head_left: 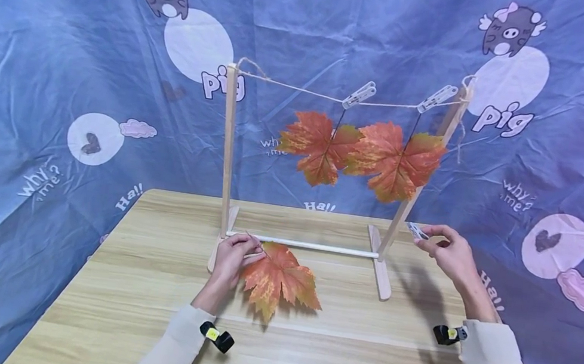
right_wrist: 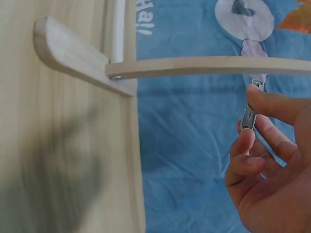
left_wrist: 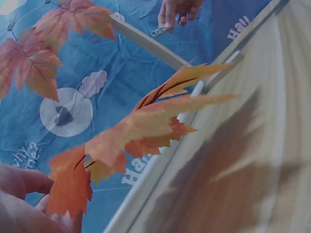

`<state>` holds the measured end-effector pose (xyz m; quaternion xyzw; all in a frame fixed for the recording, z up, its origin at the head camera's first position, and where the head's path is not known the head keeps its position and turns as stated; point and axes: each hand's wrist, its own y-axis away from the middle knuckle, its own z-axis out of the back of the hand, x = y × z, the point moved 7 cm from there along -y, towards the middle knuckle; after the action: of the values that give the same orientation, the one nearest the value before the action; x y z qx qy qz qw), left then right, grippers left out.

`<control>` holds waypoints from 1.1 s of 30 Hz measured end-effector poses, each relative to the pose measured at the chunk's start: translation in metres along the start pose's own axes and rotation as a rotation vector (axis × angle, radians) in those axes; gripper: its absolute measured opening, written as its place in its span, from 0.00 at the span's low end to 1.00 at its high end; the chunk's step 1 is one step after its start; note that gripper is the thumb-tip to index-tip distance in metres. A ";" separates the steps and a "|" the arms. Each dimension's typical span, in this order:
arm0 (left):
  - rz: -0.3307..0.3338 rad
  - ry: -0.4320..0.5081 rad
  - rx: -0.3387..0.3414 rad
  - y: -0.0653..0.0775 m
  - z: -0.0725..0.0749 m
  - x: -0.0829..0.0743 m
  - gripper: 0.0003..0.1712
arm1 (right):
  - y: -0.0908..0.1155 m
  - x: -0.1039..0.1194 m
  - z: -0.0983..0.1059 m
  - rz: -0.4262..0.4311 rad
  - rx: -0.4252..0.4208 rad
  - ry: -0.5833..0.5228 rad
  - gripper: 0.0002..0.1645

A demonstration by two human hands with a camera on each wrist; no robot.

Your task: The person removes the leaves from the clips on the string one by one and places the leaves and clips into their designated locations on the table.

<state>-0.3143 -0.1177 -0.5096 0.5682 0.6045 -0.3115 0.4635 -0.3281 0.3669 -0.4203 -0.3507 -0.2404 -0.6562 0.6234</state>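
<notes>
My left hand (head_left: 231,257) pinches the stem of an orange artificial maple leaf (head_left: 281,277), held over the table near the rack's left foot. In the left wrist view the leaf (left_wrist: 131,128) is seen edge-on, its shadow on the wood. Right of the rack, my right hand (head_left: 449,251) holds a small grey clothespin (head_left: 417,231) between thumb and fingers; the right wrist view shows the clothespin (right_wrist: 250,109) close up. Two more leaves, a left one (head_left: 320,146) and a right one (head_left: 399,161), hang by their stems from clothespins (head_left: 359,95) on the string.
The wooden rack has a left post (head_left: 227,150), a right post (head_left: 402,215) and a white crossbar (head_left: 306,245) low between its feet. A string (head_left: 302,89) spans the post tops. Behind the table (head_left: 316,353) hangs a blue patterned cloth (head_left: 68,60).
</notes>
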 end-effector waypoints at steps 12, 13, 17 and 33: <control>0.036 -0.016 -0.017 0.004 0.003 0.024 0.04 | -0.005 -0.030 -0.012 -0.017 -0.021 0.064 0.27; 0.038 -0.022 -0.019 0.004 0.004 0.026 0.04 | -0.005 -0.034 -0.013 -0.021 -0.020 0.073 0.27; 0.050 -0.043 -0.043 0.006 0.007 0.031 0.02 | -0.007 -0.049 -0.020 -0.049 -0.007 0.099 0.27; 0.075 -0.186 -0.079 -0.001 0.021 0.040 0.06 | -0.009 -0.085 -0.043 -0.075 0.033 0.152 0.24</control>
<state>-0.3083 -0.1211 -0.5540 0.5404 0.5489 -0.3212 0.5510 -0.3459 0.3904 -0.5112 -0.2803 -0.2160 -0.6999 0.6205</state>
